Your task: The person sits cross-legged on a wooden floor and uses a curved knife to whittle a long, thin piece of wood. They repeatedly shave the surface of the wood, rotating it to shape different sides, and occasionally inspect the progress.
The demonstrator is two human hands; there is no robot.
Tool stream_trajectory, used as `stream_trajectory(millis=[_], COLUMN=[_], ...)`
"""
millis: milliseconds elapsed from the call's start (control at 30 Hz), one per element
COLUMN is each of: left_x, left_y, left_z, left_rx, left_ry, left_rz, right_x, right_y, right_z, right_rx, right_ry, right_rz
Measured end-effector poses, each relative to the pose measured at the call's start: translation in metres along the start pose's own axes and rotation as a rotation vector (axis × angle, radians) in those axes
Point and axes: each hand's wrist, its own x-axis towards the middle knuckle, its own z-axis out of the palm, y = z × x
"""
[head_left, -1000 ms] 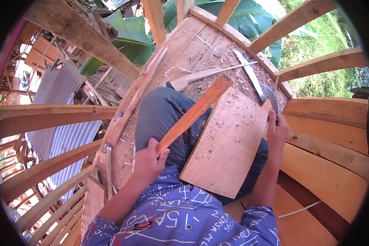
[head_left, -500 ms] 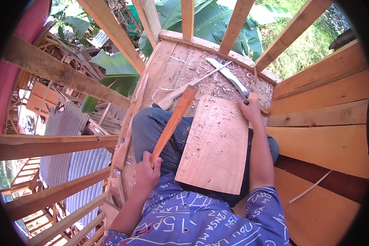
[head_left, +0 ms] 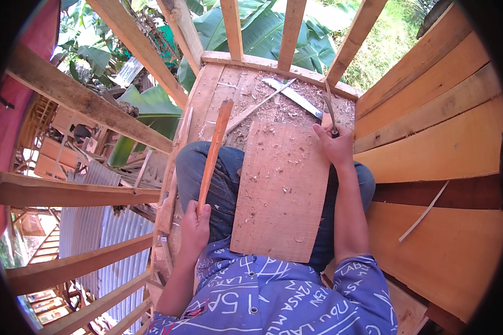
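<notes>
Head view: I am sitting on a plank floor (head_left: 229, 95) strewn with shavings, and the wide board (head_left: 282, 190) is lying flat across my lap. My left hand (head_left: 194, 231) is closing its grip around the lower end of a thin reddish strip (head_left: 213, 151), which is now standing steeper than a second ago, when it was slanting across the board's top corner. My right hand (head_left: 334, 146) is staying at the board's far right corner, its grip wrapped around a tool handle (head_left: 330, 111). A long blade (head_left: 293, 96) is lying on the floor beyond the board. Orange wall planks (head_left: 441, 145) are curving on my right; open framing (head_left: 84, 100), banana leaves (head_left: 262, 33) and corrugated roofing (head_left: 103, 234) are showing on my left.
</notes>
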Motion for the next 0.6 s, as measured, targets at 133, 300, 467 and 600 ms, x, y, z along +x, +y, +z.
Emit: stream_trajectory(millis=[133, 300, 467, 600], left_x=[-0.002, 0.028, 0.088, 0.118], left_y=[0.007, 0.042, 0.046, 0.070], left_z=[0.000, 0.024, 0.056, 0.063], left_rx=[-0.346, -0.513, -0.431, -0.414], left_ry=[-0.132, -0.298, -0.413, -0.238], left_rz=[-0.174, -0.056, -0.068, 0.061], right_x=[-0.014, -0.020, -0.010, -0.005], right_y=[-0.044, -0.031, -0.001, 0.005], right_z=[-0.012, -0.019, -0.021, -0.017], right_rx=[-0.105, -0.064, -0.019, -0.020], right_ry=[0.079, 0.173, 0.143, 0.122], right_rz=[-0.090, -0.051, -0.034, -0.084])
